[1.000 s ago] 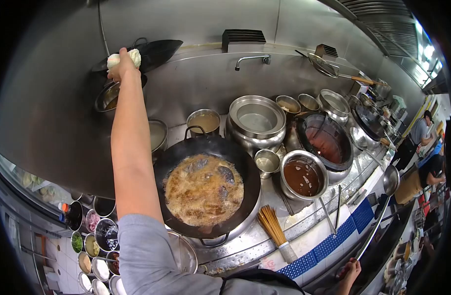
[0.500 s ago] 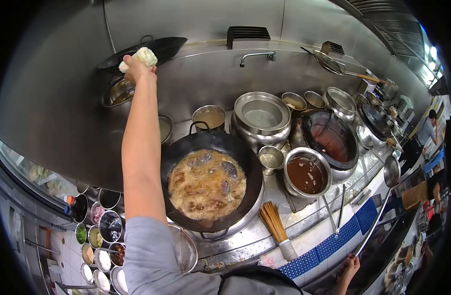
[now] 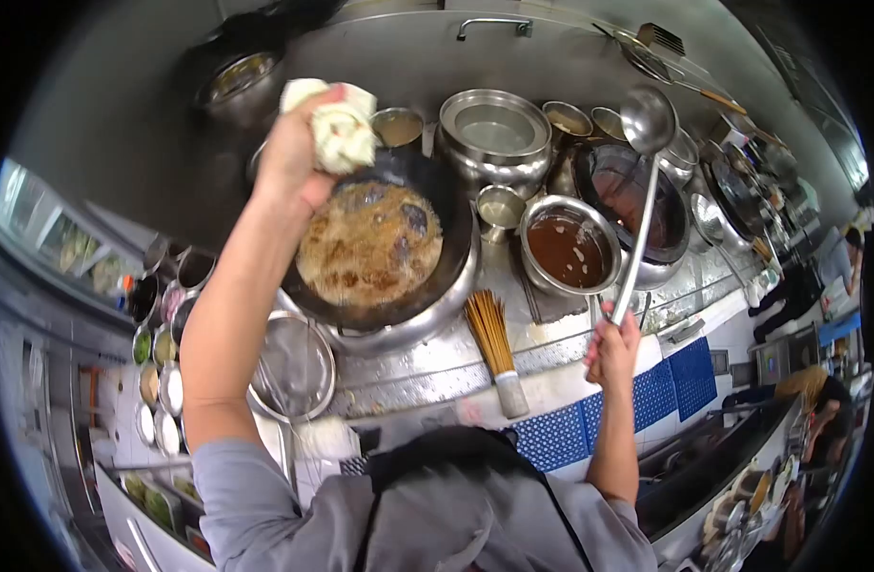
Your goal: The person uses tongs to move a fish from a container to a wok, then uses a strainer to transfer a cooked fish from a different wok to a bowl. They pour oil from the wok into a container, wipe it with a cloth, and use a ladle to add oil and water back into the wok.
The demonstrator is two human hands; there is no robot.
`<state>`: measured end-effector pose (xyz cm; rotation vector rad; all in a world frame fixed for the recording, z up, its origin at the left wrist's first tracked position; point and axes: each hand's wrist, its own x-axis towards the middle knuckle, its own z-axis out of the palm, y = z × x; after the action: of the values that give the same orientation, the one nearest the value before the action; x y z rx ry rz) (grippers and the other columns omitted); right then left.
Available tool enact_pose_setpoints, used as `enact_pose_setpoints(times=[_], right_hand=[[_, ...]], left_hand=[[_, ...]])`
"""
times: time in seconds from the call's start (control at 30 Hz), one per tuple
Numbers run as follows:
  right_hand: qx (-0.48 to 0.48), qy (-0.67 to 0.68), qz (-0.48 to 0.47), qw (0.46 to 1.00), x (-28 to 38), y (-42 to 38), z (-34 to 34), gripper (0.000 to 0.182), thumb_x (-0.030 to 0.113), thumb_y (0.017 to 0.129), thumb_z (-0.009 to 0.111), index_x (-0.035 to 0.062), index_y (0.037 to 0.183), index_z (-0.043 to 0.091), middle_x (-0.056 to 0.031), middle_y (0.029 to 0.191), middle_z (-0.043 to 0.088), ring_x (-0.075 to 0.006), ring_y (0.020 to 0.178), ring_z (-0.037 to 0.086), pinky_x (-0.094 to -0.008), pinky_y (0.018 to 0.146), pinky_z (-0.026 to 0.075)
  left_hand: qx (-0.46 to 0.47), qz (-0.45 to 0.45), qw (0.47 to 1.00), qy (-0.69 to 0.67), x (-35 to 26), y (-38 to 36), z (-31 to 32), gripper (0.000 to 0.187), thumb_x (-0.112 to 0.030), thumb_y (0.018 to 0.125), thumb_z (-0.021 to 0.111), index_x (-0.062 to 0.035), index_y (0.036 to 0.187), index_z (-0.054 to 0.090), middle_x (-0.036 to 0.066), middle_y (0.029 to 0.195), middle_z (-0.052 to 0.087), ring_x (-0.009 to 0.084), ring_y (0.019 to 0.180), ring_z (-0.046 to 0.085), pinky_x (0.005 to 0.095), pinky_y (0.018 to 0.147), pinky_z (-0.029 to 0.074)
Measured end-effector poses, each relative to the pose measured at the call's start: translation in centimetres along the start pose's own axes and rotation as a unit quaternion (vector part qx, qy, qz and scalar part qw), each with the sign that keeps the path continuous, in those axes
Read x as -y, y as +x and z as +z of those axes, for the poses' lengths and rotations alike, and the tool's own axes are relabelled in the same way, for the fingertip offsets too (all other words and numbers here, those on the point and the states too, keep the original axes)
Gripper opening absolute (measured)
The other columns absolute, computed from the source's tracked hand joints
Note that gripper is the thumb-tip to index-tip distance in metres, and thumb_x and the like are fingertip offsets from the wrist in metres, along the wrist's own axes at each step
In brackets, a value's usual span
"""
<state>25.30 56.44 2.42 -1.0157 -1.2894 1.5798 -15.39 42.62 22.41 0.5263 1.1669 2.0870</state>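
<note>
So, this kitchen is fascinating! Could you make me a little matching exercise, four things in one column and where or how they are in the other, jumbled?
Things:
1. white cloth
2. ladle
3. bristle brush
4. black wok

Places and states:
A. lying at the front of the metal counter
B. filled with foamy brown liquid
C. in the left hand
D. in the right hand

Right pairs: 1-C, 2-D, 3-A, 4-B
</note>
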Motion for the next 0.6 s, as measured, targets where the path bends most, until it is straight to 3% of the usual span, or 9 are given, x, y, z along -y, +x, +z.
enact_pose_setpoints(times=[0.1,0.2,0.3,0.37,0.43,0.5,0.57,0.6], right_hand=[[0.109,0.048,-0.046,0.992,-1.4,1.8,1.4,0.039,-0.002,0.082,0.052,0.0010,0.121,0.049,-0.0043,0.070,0.054,-0.0108,0.043,0.049,-0.0251,0.036,0.043],[0.187,0.050,-0.027,0.981,2.1,2.2,1.5,0.047,-0.001,0.081,0.055,-0.0007,0.128,0.048,-0.0057,0.070,0.055,-0.0121,0.043,0.050,-0.0268,0.036,0.044],[0.254,0.003,0.021,0.967,4.5,3.3,-0.1,0.046,0.000,0.082,0.056,-0.0016,0.128,0.048,-0.0062,0.068,0.055,-0.0118,0.042,0.050,-0.0265,0.034,0.043],[0.287,-0.045,0.024,0.957,5.2,4.1,-1.3,0.046,0.000,0.082,0.055,-0.0023,0.127,0.047,-0.0054,0.066,0.054,-0.0118,0.040,0.050,-0.0264,0.033,0.041],[0.309,-0.094,0.015,0.946,6.4,4.3,-1.6,0.034,0.000,0.081,0.055,-0.0029,0.114,0.055,-0.0045,0.063,0.054,-0.0114,0.040,0.050,-0.0265,0.033,0.041],[0.338,-0.151,0.015,0.929,7.4,4.9,-1.2,0.022,0.000,0.080,0.056,-0.0025,0.101,0.057,-0.0041,0.060,0.053,-0.0112,0.039,0.050,-0.0263,0.033,0.040],[0.367,-0.190,0.005,0.911,8.3,5.7,0.0,0.012,0.001,0.079,0.057,-0.0014,0.091,0.058,-0.0040,0.060,0.054,-0.0109,0.040,0.050,-0.0264,0.033,0.040],[0.380,-0.202,-0.002,0.903,8.6,5.9,0.7,0.009,0.002,0.079,0.058,-0.0005,0.088,0.058,-0.0041,0.061,0.054,-0.0107,0.040,0.050,-0.0265,0.033,0.040]], left_hand=[[0.020,-0.012,1.000,0.016,4.2,-9.0,2.0,0.025,-0.017,0.084,0.066,-0.0007,0.101,0.061,0.008,0.088,0.068,0.0187,0.074,0.067,0.0334,0.063,0.056],[-0.044,-0.067,0.997,-0.002,10.2,-16.6,3.4,0.029,-0.016,0.081,0.068,-0.0002,0.104,0.061,0.009,0.090,0.068,0.0189,0.074,0.067,0.0325,0.064,0.056],[-0.117,-0.131,0.984,-0.004,18.7,-21.0,0.7,0.031,-0.017,0.080,0.071,-0.0010,0.105,0.062,0.010,0.091,0.069,0.0192,0.076,0.068,0.0319,0.064,0.056],[-0.138,-0.171,0.970,-0.102,24.4,-22.7,-2.7,0.030,-0.021,0.082,0.071,-0.0024,0.105,0.062,0.009,0.090,0.069,0.0190,0.076,0.068,0.0317,0.063,0.055],[-0.248,-0.175,0.948,-0.095,26.6,-23.7,-4.5,0.028,-0.029,0.087,0.068,-0.0055,0.101,0.062,0.007,0.082,0.067,0.0200,0.068,0.067,0.0362,0.056,0.056],[-0.245,-0.128,0.957,-0.089,28.4,-23.5,-9.1,0.040,-0.046,0.092,0.056,-0.0073,0.098,0.062,0.009,0.083,0.068,0.0225,0.068,0.067,0.0371,0.053,0.055],[-0.312,-0.102,0.943,-0.049,27.1,-23.4,-10.3,0.054,-0.060,0.092,0.046,-0.0086,0.096,0.062,0.009,0.080,0.067,0.0226,0.066,0.066,0.0366,0.053,0.055],[-0.323,-0.101,0.941,-0.021,27.0,-22.8,-12.6,0.057,-0.062,0.094,0.040,-0.0099,0.103,0.061,0.008,0.086,0.068,0.0246,0.071,0.067,0.0410,0.056,0.056]])
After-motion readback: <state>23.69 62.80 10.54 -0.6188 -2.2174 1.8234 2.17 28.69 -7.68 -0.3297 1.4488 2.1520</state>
